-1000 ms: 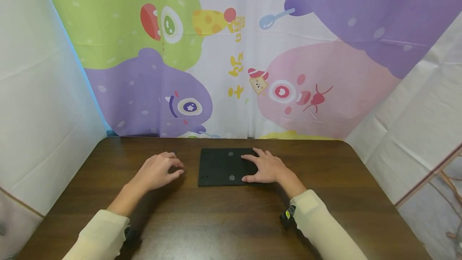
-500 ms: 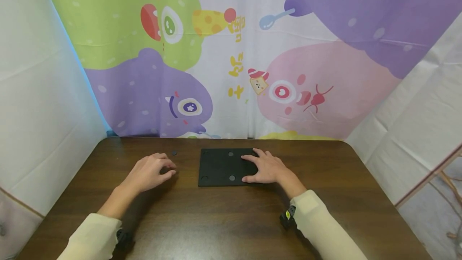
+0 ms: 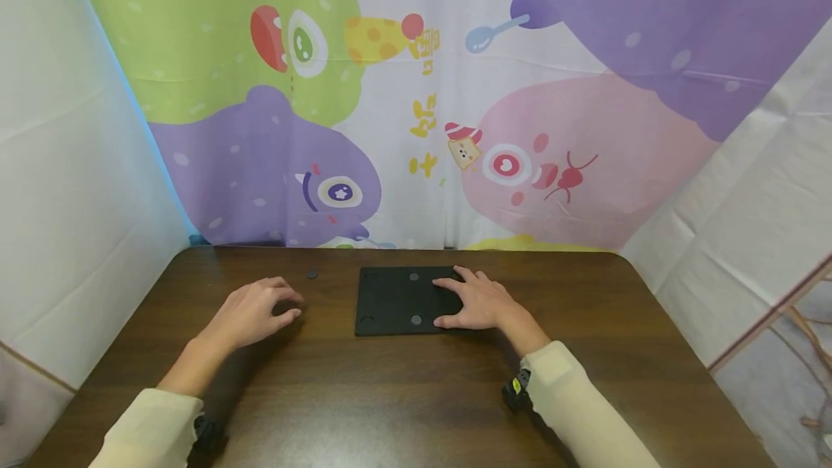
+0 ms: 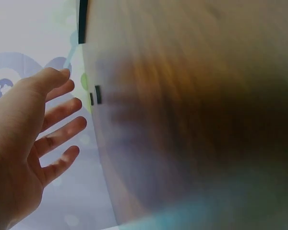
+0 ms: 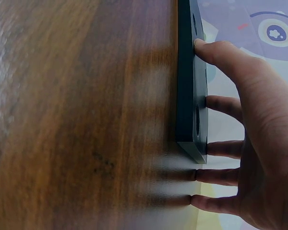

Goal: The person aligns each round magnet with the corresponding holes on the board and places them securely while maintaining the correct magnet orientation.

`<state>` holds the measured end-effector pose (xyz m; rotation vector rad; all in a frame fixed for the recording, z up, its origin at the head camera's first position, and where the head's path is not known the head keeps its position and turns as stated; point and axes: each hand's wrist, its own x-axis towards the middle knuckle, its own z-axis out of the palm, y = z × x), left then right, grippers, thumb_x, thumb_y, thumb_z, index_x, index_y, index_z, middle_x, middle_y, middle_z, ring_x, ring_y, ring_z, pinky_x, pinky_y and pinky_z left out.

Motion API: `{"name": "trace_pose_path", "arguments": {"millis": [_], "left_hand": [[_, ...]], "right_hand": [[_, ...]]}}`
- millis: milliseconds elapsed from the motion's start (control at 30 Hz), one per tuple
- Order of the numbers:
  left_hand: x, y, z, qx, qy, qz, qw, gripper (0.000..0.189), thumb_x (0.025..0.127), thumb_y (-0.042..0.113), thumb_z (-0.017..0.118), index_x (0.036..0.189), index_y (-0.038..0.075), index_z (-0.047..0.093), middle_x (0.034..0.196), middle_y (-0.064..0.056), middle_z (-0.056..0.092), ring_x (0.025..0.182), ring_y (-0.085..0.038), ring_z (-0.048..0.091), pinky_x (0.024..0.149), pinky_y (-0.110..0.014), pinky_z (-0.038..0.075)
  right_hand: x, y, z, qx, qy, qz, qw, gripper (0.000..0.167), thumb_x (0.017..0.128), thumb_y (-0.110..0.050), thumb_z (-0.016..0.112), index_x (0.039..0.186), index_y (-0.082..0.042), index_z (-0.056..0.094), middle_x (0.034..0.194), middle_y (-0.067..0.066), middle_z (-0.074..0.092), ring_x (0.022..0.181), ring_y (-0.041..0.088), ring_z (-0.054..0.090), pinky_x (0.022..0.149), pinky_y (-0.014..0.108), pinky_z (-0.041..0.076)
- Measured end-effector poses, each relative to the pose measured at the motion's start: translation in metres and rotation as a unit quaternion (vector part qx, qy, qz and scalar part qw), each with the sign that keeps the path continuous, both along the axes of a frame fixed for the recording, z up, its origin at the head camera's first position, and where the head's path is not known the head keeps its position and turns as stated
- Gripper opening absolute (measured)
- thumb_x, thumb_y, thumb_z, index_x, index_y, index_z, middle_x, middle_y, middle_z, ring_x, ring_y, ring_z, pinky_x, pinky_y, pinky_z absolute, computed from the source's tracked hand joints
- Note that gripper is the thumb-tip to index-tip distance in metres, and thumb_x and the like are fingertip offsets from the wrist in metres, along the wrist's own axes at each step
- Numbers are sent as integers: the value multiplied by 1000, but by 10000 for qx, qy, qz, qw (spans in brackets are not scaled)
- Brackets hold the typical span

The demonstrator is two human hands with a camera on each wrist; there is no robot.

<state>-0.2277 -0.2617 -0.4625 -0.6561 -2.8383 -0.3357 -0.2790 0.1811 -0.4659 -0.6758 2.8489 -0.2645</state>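
Observation:
A flat black rectangular board [image 3: 390, 302] lies on the brown table, with round marks on its upper face. Two of these, one a grey disc [image 3: 417, 320], show left of my right hand [image 3: 481, 302]. That hand is spread over the board's right end. In the right wrist view the thumb [image 5: 216, 50] and two fingers touch the board, while the other two fingers reach down beside its end. My left hand [image 3: 250, 313] hovers left of the board, fingers loosely bent, holding nothing. Beyond its fingertips, a small dark disc [image 3: 312, 275] lies on the wood.
The brown wooden table [image 3: 364, 396] has rounded far corners. Behind it hangs a curtain [image 3: 416, 201] printed with cartoon monsters. White cloth walls [image 3: 734, 237] stand at both sides. A black device [image 3: 518, 390] is strapped at my right wrist.
My left hand has drawn back to the left, away from the small dark disc, which now shows fully on the table. The right hand stays on the board.

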Motion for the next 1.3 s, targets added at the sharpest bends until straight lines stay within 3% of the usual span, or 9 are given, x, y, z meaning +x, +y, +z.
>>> {"name": "trace_pose_path", "arguments": {"millis": [467,767,1300], "left_hand": [[2,-11,-3,-124,-206,-16,9997,41,97,29,88,135,14,82,126,-13,81,100,-32,80,65,-37,58],[1,-10,-4,-154,-285,-13,9995,38,96,27,89,131,13,84,123,-11,81,96,-27,79,67,-38,59],[-1,-11,-6,-329,-734,-53,9967,36,96,28,90,128,13,85,115,-6,76,88,-18,69,67,-36,55]], "right_hand": [[0,1,2,-23,-26,-13,10000,86,96,-70,76,170,-34,50,185,20,32,157,51,48,114,74,53],[0,0,2,-13,-26,3,10000,86,96,-70,76,170,-35,51,185,20,33,156,51,50,112,73,54],[-1,0,1,-46,-27,14,10000,86,96,-71,76,170,-34,51,185,20,33,157,52,49,115,75,52]]}}
